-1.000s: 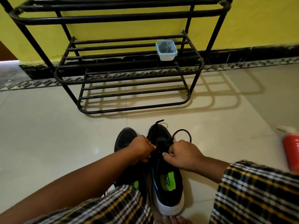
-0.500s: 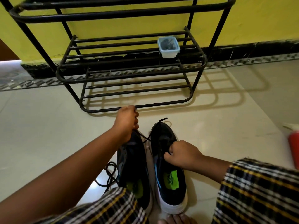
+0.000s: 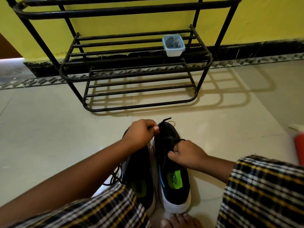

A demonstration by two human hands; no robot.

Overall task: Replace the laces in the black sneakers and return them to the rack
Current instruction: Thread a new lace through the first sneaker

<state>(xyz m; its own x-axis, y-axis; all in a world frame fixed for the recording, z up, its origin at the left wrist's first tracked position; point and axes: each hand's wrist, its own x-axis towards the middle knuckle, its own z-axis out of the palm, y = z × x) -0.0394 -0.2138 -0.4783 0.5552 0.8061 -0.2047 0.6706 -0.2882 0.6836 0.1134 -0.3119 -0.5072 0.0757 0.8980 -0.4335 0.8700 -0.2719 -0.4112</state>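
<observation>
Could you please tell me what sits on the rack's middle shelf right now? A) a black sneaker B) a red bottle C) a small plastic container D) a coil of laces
C: a small container sits on the rack; both sneakers are on the floor.

The single head view looks forward and steeply down from the seated person's head, close above the two black sneakers point(image 3: 172, 162) on the floor between the checked-cloth knees. Both hands sit near the frame's centre, well within reach. Farther ahead, the wide lens bends the black rack point(image 3: 131, 69) against the yellow wall.
</observation>
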